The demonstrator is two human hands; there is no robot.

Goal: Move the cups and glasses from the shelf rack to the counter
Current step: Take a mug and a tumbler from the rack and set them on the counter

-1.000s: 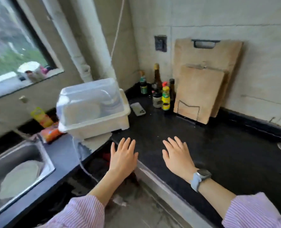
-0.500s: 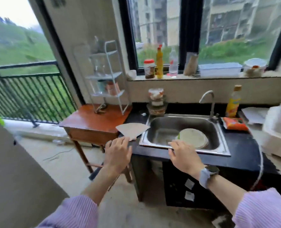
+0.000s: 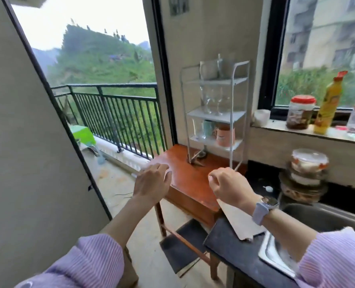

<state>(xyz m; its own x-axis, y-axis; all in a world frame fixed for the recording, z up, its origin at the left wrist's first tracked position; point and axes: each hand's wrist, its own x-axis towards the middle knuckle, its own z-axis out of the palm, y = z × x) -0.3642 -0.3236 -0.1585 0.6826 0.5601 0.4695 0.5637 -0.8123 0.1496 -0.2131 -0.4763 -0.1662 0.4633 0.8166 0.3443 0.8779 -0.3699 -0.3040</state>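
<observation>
Wooden side table [image 3: 185, 169] sits ahead of both hands, butted against the dark counter [image 3: 232, 244] that runs under the right forearm. White three-tier shelf rack [image 3: 238, 113] stands upright at the table's far right corner, long axis vertical, open front facing roughly toward the hands.

Rack is ahead of and above both hands, clearly apart from them; nothing touched yet. It lies almost straight beyond the right hand [image 3: 229, 185], and up and to the right of the left hand [image 3: 151, 181]. Right hand is the nearer one. My call: right hand takes the first reach.

Rack contents, all still shelved:
- top tier: glass jug [image 3: 208, 69], more clear glassware beside it, blurred
- middle tier: clear stemmed glasses [image 3: 213, 100], count unclear
- bottom tier: pink mug [image 3: 225, 135] on the side nearest the right hand, teal cup [image 3: 207, 128] behind-left of it, clear glass [image 3: 197, 128] further left

Pink mug is the lowest and closest item to the right hand, so likely the easiest first pick. Front upright post stands just right of it, so approach from the open front, not the side.

Hands:
- left: palm down, fingers extended and relaxed, holding nothing, over the table's near-left corner
- right: fingers loosely curled under, holding nothing, watch [image 3: 263, 206] on the wrist, over the table's near edge

Drop zone is the counter behind-right of the right hand; a sheet of paper [image 3: 239, 223] lies on its near end, sink [image 3: 326, 219] beyond.
</observation>
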